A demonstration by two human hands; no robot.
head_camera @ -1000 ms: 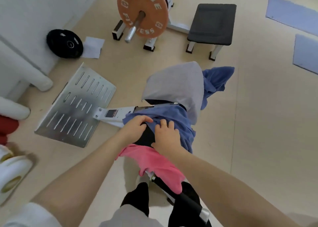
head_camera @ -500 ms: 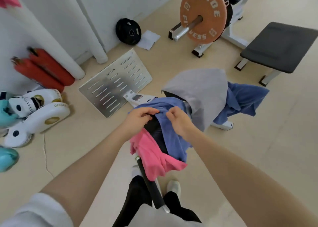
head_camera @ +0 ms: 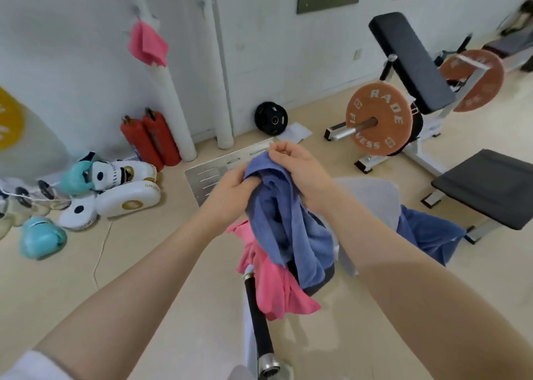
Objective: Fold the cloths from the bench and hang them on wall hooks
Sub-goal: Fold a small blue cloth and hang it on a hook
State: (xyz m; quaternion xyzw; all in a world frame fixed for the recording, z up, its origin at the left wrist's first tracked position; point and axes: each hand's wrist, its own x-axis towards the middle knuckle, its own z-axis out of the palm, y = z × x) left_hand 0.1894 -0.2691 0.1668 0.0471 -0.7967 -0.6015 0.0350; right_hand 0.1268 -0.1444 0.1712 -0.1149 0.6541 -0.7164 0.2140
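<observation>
Both forearms are bare — nothing is worn on either wrist. The left arm [head_camera: 121, 287] ends in a white sleeve [head_camera: 37, 366] at the frame's lower left corner. The right arm [head_camera: 418, 278] shows no sleeve.

White walls [head_camera: 259, 48], beige floor [head_camera: 144, 264]

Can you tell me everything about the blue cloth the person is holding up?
The blue cloth looks soft, like terry towel, medium blue, unfolded and bunched in loose folds. Both hands hold its top edge: the left hand grips one side, the right hand pinches the other. Its lower part hangs down onto the bench, draping against the pink cloth below it. A second blue cloth lies farther right, apart from it.
</observation>
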